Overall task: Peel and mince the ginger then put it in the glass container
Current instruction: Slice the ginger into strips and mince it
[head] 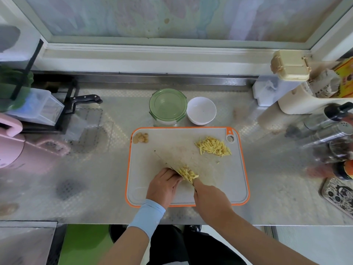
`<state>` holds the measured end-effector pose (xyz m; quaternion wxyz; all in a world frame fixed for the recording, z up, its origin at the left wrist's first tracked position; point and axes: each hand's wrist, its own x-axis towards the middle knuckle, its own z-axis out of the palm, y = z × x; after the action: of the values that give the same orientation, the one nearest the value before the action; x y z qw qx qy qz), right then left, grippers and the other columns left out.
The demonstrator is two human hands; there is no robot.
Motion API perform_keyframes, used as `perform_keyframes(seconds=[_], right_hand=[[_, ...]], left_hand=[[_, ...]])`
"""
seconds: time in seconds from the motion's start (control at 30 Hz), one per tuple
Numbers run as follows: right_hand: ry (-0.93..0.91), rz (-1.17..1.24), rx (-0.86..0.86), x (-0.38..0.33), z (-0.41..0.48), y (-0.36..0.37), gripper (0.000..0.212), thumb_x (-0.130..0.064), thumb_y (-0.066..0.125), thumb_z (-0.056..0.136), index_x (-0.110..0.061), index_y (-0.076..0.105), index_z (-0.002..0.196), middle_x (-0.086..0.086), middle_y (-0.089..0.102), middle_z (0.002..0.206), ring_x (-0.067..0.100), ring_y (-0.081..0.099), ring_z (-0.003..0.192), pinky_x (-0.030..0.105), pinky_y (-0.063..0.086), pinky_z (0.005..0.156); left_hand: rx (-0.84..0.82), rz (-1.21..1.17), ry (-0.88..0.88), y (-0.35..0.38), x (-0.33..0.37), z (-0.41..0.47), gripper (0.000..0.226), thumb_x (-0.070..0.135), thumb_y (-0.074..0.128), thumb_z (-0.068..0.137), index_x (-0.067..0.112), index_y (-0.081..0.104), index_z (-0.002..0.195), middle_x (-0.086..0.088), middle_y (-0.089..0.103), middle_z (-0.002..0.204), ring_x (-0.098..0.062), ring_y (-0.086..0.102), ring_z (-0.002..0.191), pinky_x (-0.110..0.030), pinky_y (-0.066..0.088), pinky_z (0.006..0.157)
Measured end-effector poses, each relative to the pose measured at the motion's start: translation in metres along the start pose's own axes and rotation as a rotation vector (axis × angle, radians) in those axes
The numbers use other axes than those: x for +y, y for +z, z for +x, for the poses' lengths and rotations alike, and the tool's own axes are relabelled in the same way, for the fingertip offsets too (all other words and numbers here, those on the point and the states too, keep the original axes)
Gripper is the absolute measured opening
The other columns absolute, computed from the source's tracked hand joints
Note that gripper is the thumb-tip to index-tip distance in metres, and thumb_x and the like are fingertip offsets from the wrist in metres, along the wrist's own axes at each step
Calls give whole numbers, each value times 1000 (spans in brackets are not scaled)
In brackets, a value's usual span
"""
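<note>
1. I read the left hand (162, 185) as closed on work: its fingers are curled down and hold the ginger bundle (188, 174) against the cutting board (219, 180). A blue wrist sleeve (147, 215) covers that forearm.
2. The right hand (210, 196) is clenched round the handle of the knife (165, 161). The handle itself is hidden under the hand.
3. The blade runs diagonally from the right hand toward the board's far left. It lies against the left knuckles and passes through the ginger bundle.
4. The ginger bundle is pale yellow strips near the board's front edge, between the two hands.
5. A separate pile of ginger strips (213, 146) lies at the board's far right corner, well apart from the hands.
6. Brownish peel scraps (140, 138) sit at the far left corner of the board.
7. The glass container (164, 122) stands just beyond the board's far edge, with its green lid (168, 106) on. A white bowl (201, 110) stands just beside it, to its right.
8. A second, black-handled knife (87, 98) lies at the left on the steel counter (95, 169).
</note>
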<state>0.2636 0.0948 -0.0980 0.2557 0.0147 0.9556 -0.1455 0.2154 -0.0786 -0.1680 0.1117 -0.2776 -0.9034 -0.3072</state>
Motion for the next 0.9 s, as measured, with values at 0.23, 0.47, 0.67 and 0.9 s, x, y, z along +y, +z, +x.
perform_keyframes(seconds=[0.23,0.47,0.67,0.9], right_hand=[[-35,4,-2,-24,29,2,31,-4,44,94,-16,37,122,-1,43,68,28,51,65,31,31,48],[-33,29,1,-13,17,2,24,-9,42,95,-22,32,113,0,45,67,24,47,58,33,31,46],[-8,2,-14,-1,-4,7,25,-8,46,95,-21,35,112,-3,46,64,21,43,53,29,26,43],[-20,29,2,-18,23,2,31,-3,41,93,-17,36,120,0,42,67,25,45,59,30,22,43]], left_hand=[[10,-14,-32,-2,4,1,19,17,56,95,14,74,90,1,68,93,-17,57,93,-22,48,79],[14,-8,-19,-1,1,0,10,12,65,90,14,74,88,1,69,92,-17,58,93,-23,49,78],[16,-40,-45,2,-1,-3,9,6,74,82,15,74,84,3,69,91,-17,60,91,-23,50,76],[13,-19,-38,2,0,-1,11,15,65,90,14,75,85,2,69,92,-15,58,93,-19,47,78]])
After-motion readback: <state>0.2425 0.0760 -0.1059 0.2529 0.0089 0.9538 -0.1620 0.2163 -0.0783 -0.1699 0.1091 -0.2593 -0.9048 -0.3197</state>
